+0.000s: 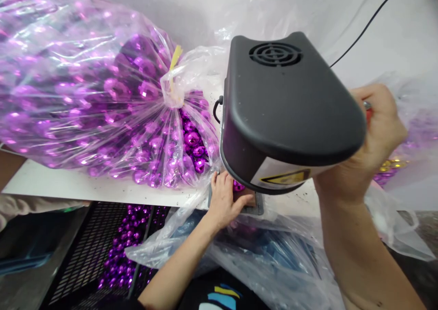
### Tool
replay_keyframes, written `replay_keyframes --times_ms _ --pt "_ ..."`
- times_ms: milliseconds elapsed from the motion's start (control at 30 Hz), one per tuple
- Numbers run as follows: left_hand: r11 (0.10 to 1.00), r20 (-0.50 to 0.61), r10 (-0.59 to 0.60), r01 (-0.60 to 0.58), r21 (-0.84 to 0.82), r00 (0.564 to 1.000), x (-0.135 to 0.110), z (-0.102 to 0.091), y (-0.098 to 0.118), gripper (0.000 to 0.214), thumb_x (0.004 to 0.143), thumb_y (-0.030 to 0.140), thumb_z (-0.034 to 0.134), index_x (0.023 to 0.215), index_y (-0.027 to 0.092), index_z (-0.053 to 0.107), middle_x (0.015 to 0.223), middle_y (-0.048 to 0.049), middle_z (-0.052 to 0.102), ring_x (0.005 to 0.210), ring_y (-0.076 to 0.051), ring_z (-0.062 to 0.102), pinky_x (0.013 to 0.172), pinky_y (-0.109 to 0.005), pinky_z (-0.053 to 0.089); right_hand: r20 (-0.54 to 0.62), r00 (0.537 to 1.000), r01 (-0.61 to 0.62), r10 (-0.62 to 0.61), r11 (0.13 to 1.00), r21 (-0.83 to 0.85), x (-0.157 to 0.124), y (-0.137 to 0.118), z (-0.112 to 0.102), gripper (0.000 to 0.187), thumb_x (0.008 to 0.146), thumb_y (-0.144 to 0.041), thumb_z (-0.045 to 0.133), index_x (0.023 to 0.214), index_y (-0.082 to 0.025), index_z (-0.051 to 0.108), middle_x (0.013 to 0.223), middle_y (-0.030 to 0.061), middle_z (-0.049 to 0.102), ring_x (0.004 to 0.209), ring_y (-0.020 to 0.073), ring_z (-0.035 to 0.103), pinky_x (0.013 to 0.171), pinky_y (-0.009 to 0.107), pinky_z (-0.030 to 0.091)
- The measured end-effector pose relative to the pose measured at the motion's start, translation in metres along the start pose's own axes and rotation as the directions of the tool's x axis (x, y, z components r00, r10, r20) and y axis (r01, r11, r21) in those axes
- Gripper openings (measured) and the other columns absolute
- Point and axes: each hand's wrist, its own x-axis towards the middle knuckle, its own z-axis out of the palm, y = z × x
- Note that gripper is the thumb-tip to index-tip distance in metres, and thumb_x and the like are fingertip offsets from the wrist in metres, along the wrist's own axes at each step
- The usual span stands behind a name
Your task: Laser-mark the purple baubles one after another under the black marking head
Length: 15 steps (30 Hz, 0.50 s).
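Observation:
A black bench-top machine with a round vent and a yellow warning label stands in front of me. My right hand is closed around a handle at its right side; a little red shows there, and the rest of the grip is hidden. Below the machine's head, my left hand rests by the grey base plate, fingers stretched forward and thumb spread to the right. Close to its fingertips is a shiny purple faceted ball, partly covered by the machine.
A large clear bag of purple faceted balls, tied with a yellow tie, lies on the white table. Below sits a black mesh crate with purple beads. Clear plastic drapes over my lap. A sleeve shows at left.

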Motion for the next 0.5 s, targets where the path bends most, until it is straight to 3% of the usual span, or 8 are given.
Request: replay_keyframes --times_ms 167,300,500 --pt "0.993 -0.001 -0.077 0.077 -0.095 0.997 0.007 -0.005 0.005 0.031 0.095 0.045 0.056 0.117 0.025 0.06 0.117 -0.0101 0.066 0.118 -0.03 0.058 0.12 -0.061 0.026 0.01 1.0 0.001 -0.001 0.999 0.041 -0.001 0.002 -0.001 0.042 0.095 -0.052 0.047 0.084 -0.012 0.052 0.069 -0.0014 0.041 0.061 -0.0016 0.038 0.055 0.014 0.027" --pt "0.977 -0.02 -0.12 0.114 -0.18 0.993 0.007 0.001 0.0 0.037 0.089 0.046 0.064 0.121 0.027 0.057 0.115 -0.0102 0.066 0.117 -0.031 0.058 0.117 -0.063 0.031 0.035 0.999 -0.003 0.001 0.999 0.053 0.002 0.004 -0.004 0.04 0.093 -0.05 0.051 0.081 -0.012 0.053 0.067 -0.0014 0.039 0.062 -0.0015 0.038 0.057 0.016 0.027" --pt "0.967 -0.021 -0.127 0.119 -0.226 0.992 0.008 -0.001 0.001 0.039 0.086 0.039 0.069 0.122 0.026 0.059 0.117 -0.0108 0.068 0.12 -0.032 0.058 0.12 -0.062 0.029 0.034 0.999 0.043 -0.039 0.99 -0.137 -0.004 -0.003 -0.015 0.034 0.094 -0.044 0.051 0.084 -0.012 0.056 0.073 -0.0009 0.045 0.07 -0.0009 0.04 0.066 0.02 0.03"
